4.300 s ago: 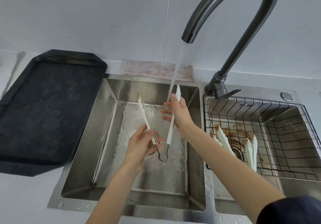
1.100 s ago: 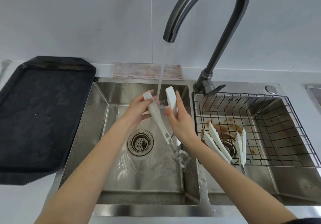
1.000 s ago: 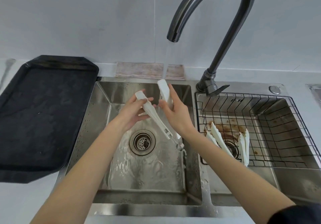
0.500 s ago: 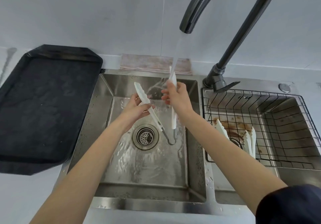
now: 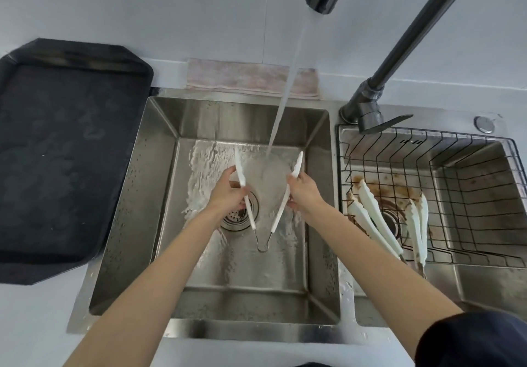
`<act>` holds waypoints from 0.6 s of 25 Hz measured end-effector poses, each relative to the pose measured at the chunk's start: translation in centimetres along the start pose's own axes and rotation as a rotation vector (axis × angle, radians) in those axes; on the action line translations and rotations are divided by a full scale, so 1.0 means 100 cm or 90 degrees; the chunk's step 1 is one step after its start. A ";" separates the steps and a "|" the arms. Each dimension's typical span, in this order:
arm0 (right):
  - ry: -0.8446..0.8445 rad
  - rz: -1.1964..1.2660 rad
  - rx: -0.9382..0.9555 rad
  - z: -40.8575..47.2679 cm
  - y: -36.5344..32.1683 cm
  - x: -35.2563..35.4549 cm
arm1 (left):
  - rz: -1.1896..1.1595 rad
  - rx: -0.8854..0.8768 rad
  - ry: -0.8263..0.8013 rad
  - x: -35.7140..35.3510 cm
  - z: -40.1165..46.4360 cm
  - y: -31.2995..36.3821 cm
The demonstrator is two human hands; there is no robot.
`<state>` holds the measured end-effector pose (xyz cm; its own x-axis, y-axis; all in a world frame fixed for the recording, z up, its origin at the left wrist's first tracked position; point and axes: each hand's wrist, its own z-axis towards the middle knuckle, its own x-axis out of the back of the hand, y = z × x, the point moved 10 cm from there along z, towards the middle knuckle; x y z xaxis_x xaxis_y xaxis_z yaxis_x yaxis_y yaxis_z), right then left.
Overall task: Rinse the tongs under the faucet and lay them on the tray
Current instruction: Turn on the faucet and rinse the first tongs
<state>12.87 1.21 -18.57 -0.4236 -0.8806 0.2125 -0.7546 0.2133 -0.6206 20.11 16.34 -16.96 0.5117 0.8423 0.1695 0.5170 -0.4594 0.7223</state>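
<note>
White tongs (image 5: 263,204) held spread over the left basin, hinge toward the person, tips away, left hand (image 5: 228,195) and right hand (image 5: 302,192) each gripping one arm, stream falling between; tray (image 5: 65,153) lies left, nearer left hand.

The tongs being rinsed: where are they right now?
Over the left sink basin, spread in a V: left hand and right hand each hold an arm of the tongs.
</note>
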 end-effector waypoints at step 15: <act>-0.059 0.046 -0.157 0.018 0.068 -0.021 | 0.095 0.068 -0.029 -0.032 0.026 -0.057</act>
<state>9.52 3.78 -24.58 -0.4416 -0.8920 0.0966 -0.8279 0.3636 -0.4270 17.33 15.55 -23.35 0.6176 0.7498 0.2375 0.5015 -0.6080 0.6155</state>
